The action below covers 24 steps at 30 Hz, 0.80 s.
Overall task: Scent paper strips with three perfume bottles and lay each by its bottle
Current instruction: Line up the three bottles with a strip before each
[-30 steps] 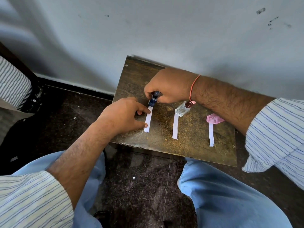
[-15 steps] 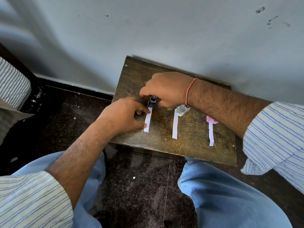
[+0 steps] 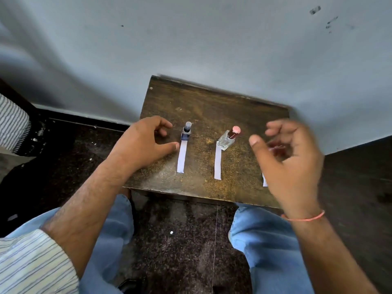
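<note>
From your head camera: the blue bottle (image 3: 186, 132) stands upright on the wooden table (image 3: 212, 107), its strip (image 3: 182, 157) at its near side. Your left hand (image 3: 142, 143) lies just left of it, fingers loose, holding nothing. Right of it stand the clear bottle (image 3: 228, 139) and its strip (image 3: 217, 161); farther right your right hand (image 3: 290, 160) hovers, blurred, fingers loosely curled, empty.

on the dark wooden desk (image 3: 212, 107) a blue-capped bottle (image 3: 186, 133) stands upright with a white paper strip (image 3: 182, 157) touching its base, and beside it a clear bottle with a pink cap (image 3: 228, 138) stands with a second strip (image 3: 217, 164) at its foot. the left hand (image 3: 144, 143) rests on the desk just beside the blue bottle, fingers loosely curled and holding nothing. the right hand (image 3: 294, 158), blurred and empty, hovers over the desk's right side, hiding most of a third strip (image 3: 264, 181).
</note>
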### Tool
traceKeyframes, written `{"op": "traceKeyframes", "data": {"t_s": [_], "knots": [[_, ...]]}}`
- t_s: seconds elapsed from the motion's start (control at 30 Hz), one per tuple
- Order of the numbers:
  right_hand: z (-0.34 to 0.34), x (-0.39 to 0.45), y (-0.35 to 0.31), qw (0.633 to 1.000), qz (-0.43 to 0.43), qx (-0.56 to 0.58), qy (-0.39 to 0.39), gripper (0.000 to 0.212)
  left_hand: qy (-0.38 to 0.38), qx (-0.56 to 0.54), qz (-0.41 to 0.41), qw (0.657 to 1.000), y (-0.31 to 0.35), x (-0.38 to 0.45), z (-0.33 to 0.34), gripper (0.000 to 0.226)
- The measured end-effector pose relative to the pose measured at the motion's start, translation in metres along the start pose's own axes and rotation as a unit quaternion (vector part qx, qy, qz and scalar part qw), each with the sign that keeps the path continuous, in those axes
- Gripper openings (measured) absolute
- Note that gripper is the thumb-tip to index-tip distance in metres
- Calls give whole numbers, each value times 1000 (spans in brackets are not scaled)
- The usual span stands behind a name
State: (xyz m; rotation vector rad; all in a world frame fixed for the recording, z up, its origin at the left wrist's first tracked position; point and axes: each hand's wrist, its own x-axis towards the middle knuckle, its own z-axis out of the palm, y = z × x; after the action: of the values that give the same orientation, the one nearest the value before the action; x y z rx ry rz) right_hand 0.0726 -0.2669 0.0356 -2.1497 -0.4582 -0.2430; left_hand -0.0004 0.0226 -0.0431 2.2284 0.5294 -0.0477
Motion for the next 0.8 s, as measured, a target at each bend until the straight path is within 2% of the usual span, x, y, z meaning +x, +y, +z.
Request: {"op": "traceKeyframes", "data": {"t_s": [0.1,0.2,0.27,0.6,0.8], "knots": [[25,-21,41,994,96,25,-47,42,-1,-12,0,1000,2,1,5,58],[49,-23,68,986,125,26,-103,61,-5,-8,-9,1000,4,4,11,63],[59,-19,78,984,123,22,-131,66,-16,9,-17,1000,5,7,14,66],[72,-2,89,982,101,65,-146,39,-24,52,-16,998,7,14,20,68],[73,-1,94,981,95,78,-152,41,-21,57,-18,998,7,14,19,68]]}}
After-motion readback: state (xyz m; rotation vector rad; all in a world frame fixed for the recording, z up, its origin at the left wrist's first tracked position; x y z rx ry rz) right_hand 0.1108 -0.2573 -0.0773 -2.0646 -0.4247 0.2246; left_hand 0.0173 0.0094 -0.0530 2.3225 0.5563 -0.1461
